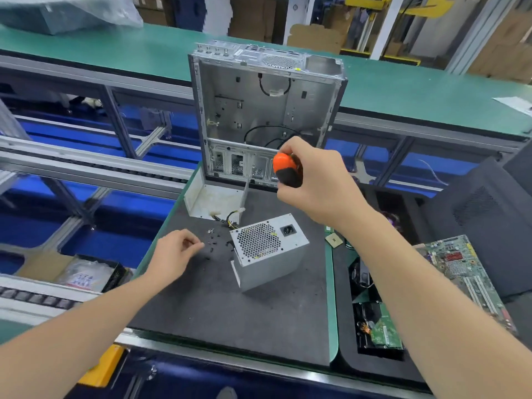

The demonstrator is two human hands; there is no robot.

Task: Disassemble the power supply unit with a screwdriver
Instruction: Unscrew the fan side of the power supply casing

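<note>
The power supply unit (pixel 269 250) stands in the middle of the frame on a dark mat (pixel 216 312). It is a grey metal box, a little tilted, with the fan grille and the socket on the face turned up to the camera. On the sides that show, the box looks closed.

Just to the left of it several small dark screws (pixel 211 240) lie loose on the mat. From this I judge that part of the unscrewing is done, but the cover is not yet lifted and the inside is not yet taken out.

The left hand (pixel 175 251) is at lower left, beside the screws, with the fingers curled and the thumb near the forefinger. I cannot tell if it pinches a screw or nothing. The right hand (pixel 313 182) is above and to the right of the unit, well apart from it, and grips the orange and black handle of the screwdriver (pixel 285 169). The tip is not clear to see.

Behind the unit there is an open white metal shell (pixel 207 197) with yellow and black wires (pixel 230 218) at its edge. Further up stands an emptied computer case (pixel 244 90). At the right edge lies a green circuit board (pixel 460 266).
</note>
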